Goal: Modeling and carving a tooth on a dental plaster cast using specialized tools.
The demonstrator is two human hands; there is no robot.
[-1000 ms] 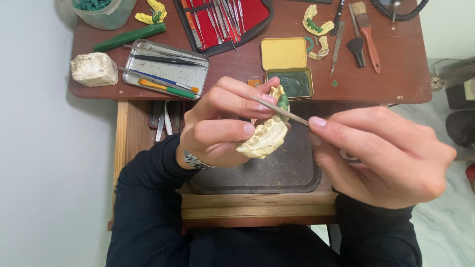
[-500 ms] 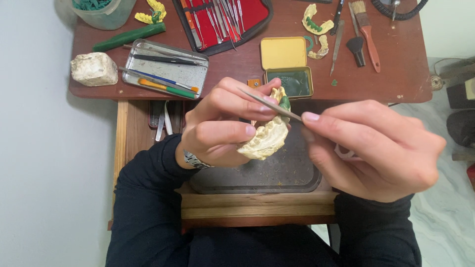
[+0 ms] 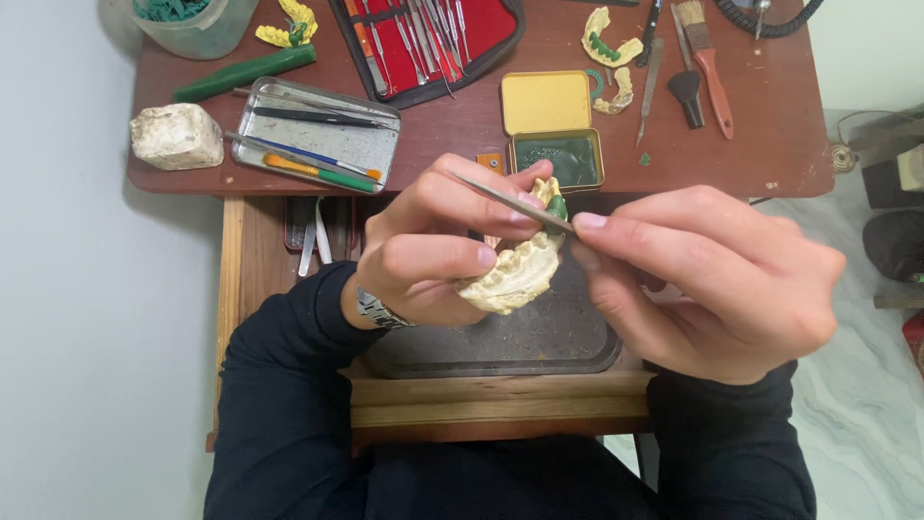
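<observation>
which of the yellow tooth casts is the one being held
The pale yellow cast in the left hand, over the dark tray; the other casts lie untouched on the desk top.

Dental workshop: a small wooden desk (image 3: 462, 135) carrying a red tool case (image 3: 433, 39) at top centre, a metal tray (image 3: 318, 144) of instruments, yellow tooth casts (image 3: 606, 39), a brush (image 3: 707, 58).

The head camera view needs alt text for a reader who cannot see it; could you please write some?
The left hand holds a cream dental cast with green wax while the right hand works a thin metal tool against it, above a dark tray. Behind, a brown table carries a metal instrument tin, a red tool case and a small yellow-lidded box.
</observation>
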